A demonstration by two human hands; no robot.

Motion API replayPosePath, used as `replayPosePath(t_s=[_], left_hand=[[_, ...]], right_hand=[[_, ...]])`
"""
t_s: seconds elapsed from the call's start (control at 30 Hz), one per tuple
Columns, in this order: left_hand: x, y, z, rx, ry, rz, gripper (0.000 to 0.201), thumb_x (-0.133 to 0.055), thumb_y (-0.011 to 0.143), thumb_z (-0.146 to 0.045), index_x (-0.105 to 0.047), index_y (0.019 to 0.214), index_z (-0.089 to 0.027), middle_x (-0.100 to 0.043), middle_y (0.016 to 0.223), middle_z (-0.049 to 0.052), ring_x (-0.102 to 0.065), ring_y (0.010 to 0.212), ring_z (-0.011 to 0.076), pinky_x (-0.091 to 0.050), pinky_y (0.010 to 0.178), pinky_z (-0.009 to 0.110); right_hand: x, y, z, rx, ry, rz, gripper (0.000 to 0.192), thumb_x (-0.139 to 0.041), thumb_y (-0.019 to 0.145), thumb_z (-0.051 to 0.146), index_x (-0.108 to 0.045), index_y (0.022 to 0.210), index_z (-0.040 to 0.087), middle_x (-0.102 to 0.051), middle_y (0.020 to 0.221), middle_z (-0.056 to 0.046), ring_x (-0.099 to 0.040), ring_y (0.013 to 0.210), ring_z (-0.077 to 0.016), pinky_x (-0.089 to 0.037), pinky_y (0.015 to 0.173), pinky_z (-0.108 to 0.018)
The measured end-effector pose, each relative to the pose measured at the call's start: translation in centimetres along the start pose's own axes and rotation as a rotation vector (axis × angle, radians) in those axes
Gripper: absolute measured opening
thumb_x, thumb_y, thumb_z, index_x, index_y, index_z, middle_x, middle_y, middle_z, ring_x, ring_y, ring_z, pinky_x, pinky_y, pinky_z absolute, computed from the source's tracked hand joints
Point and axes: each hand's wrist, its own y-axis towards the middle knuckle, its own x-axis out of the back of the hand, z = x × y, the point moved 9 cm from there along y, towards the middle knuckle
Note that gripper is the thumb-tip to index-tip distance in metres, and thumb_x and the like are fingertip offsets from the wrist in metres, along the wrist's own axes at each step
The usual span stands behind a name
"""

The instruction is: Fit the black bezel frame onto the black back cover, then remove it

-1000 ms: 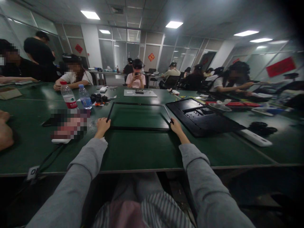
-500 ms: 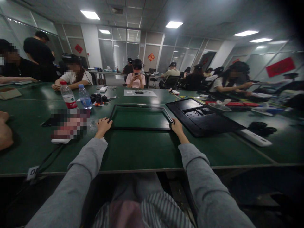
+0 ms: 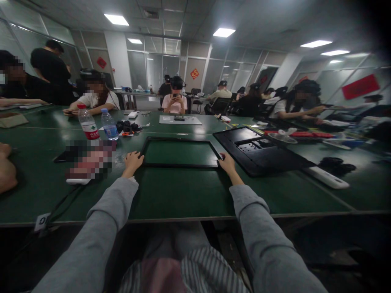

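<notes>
left hand (image 3: 132, 161) gripping frame (image 3: 180, 165) near-left corner | right hand (image 3: 227, 163) gripping near-right corner | frame flat, mid-picture, on table (image 3: 183, 191)

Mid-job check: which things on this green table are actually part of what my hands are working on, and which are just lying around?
In hand:
- black frame, flat on the table
- left hand on its near left corner
- right hand on its near right corner

Lying about:
- black back panel
- two water bottles
- white bar
- grey mat
</notes>
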Motion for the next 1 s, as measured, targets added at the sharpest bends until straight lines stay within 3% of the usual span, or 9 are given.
replayPosePath(t_s=[0.3,0.47,0.57,0.7,0.87,1.0], left_hand=[[-0.2,0.3,0.2,0.005,0.020,0.010,0.050,-0.049,0.101,-0.044,-0.071,0.142,-0.024,-0.053,0.162,0.012,-0.040,0.150,0.0403,-0.036,0.119,0.062],[-0.2,0.6,-0.1,-0.036,-0.032,-0.019,0.057,-0.042,0.106,-0.044,-0.056,0.156,-0.022,-0.051,0.162,0.015,-0.041,0.150,0.0381,-0.033,0.119,0.062],[-0.2,0.6,-0.9,-0.106,-0.082,-0.014,0.060,-0.044,0.105,-0.050,-0.055,0.156,-0.022,-0.050,0.163,0.015,-0.040,0.151,0.0353,-0.033,0.120,0.058],[-0.8,0.0,-2.8,-0.242,-0.101,0.089,0.069,-0.052,0.099,-0.062,-0.057,0.155,-0.022,-0.046,0.167,0.015,-0.036,0.154,0.0353,-0.031,0.122,0.054],[-1.2,-1.4,-4.5,-0.379,-0.066,0.208,0.090,-0.066,0.082,-0.077,-0.058,0.154,-0.024,-0.042,0.169,0.016,-0.029,0.158,0.0404,-0.027,0.124,0.057],[-1.0,-1.9,-4.9,-0.409,-0.080,0.248,0.088,-0.072,0.075,-0.079,-0.067,0.146,-0.028,-0.050,0.164,0.014,-0.030,0.157,0.0420,-0.027,0.123,0.057]], right_hand=[[-0.1,-0.2,0.0,-0.036,0.014,0.037,0.054,-0.058,0.073,0.012,-0.070,0.124,0.022,-0.075,0.123,-0.010,-0.068,0.122,-0.0282,-0.048,0.112,-0.047],[0.0,-0.3,0.3,-0.013,-0.018,0.002,0.053,-0.054,0.080,0.016,-0.069,0.130,0.016,-0.071,0.128,-0.016,-0.064,0.125,-0.0302,-0.048,0.112,-0.048],[0.6,-0.3,0.3,-0.021,-0.025,-0.052,0.050,-0.053,0.081,0.019,-0.070,0.128,0.013,-0.071,0.117,-0.018,-0.064,0.120,-0.0318,-0.049,0.109,-0.049],[0.9,-0.4,0.6,-0.032,-0.021,-0.047,0.050,-0.057,0.076,0.018,-0.071,0.124,0.015,-0.071,0.107,-0.014,-0.065,0.114,-0.0319,-0.050,0.107,-0.049],[0.7,-0.6,0.7,-0.036,-0.008,-0.009,0.055,-0.059,0.072,0.012,-0.070,0.126,0.018,-0.073,0.117,-0.014,-0.065,0.119,-0.0306,-0.049,0.109,-0.047],[0.4,-0.6,0.4,-0.038,0.007,0.002,0.054,-0.054,0.077,0.009,-0.068,0.129,0.017,-0.073,0.126,-0.015,-0.066,0.123,-0.0285,-0.048,0.111,-0.046]])
